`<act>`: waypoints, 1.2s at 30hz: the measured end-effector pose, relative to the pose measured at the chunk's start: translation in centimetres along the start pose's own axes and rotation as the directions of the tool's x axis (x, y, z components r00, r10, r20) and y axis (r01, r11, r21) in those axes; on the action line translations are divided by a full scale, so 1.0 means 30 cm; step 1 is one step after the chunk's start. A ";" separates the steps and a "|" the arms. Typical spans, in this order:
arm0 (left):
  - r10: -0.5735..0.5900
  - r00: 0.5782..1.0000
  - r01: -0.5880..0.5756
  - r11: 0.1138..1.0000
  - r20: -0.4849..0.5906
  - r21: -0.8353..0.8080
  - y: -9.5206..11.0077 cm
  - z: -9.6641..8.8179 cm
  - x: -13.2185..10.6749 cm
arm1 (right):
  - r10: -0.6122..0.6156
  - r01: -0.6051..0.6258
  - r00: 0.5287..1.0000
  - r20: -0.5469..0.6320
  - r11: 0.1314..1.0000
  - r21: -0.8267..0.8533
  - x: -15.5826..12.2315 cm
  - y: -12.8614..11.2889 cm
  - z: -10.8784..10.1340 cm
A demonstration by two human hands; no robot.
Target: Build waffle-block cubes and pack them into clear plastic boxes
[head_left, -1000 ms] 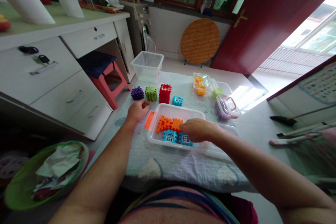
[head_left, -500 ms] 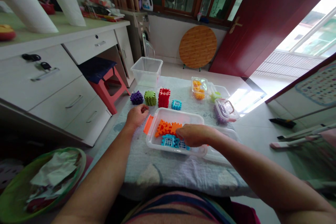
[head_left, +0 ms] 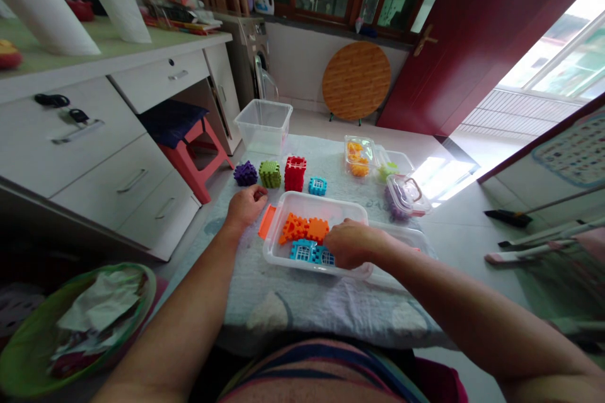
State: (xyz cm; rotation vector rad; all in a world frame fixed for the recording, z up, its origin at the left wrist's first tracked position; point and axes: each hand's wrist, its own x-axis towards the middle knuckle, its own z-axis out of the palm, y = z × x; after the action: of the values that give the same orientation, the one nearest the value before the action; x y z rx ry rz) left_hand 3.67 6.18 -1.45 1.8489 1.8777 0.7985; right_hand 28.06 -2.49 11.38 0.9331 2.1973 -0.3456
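A clear plastic box (head_left: 283,253) with an orange clasp (head_left: 266,221) sits on a cloth-covered table (head_left: 293,302). It holds orange interlocking tiles (head_left: 302,227) and blue ones (head_left: 307,252). My right hand (head_left: 352,244) reaches into the box, its fingers curled down over the tiles; what it grips is hidden. Resting on the cloth by the clasp is my left hand (head_left: 246,204), fingers curled loosely. Behind the box stand a purple cube (head_left: 246,173), a green cube (head_left: 270,173), a red cube (head_left: 295,172) and a flat blue tile (head_left: 317,186).
An empty clear tub (head_left: 263,126) stands at the table's far end. Small lidded boxes of orange (head_left: 358,156), green (head_left: 391,167) and purple (head_left: 406,196) pieces sit to the right. White drawers (head_left: 94,157) and a red stool (head_left: 189,151) are at left, a green basket (head_left: 70,327) at lower left.
My right hand has shifted slightly within the box over the blue and orange tiles. The left hand has stayed by the clasp. The camera view has moved a little.
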 end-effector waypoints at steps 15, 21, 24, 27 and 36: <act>-0.020 1.000 0.020 0.999 0.000 -0.028 0.005 0.000 -0.004 | 0.088 -0.002 0.924 -0.372 0.975 0.223 -0.133 0.158 -0.149; -0.028 1.000 0.028 1.000 0.013 -0.005 0.012 -0.008 -0.005 | 0.327 -0.073 0.750 -0.575 0.905 0.419 0.021 0.358 -0.168; -0.023 1.000 0.023 1.000 0.016 0.005 0.019 -0.015 -0.009 | 0.316 -0.151 0.809 -0.496 0.927 0.343 0.167 0.406 -0.138; -0.007 1.000 0.007 1.000 0.011 0.004 0.022 -0.017 -0.010 | 0.259 -0.157 0.871 -0.418 0.952 0.262 0.284 0.420 -0.110; -0.021 1.000 0.021 1.000 0.018 0.000 0.018 -0.009 -0.007 | 0.230 -0.175 0.884 -0.408 0.970 0.168 0.410 0.422 -0.074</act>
State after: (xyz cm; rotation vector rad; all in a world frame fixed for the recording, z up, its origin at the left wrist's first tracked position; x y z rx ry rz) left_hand 3.92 5.93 -0.93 1.8277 1.8824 0.7727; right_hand 29.96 13.87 4.68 1.4085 2.4555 -0.1945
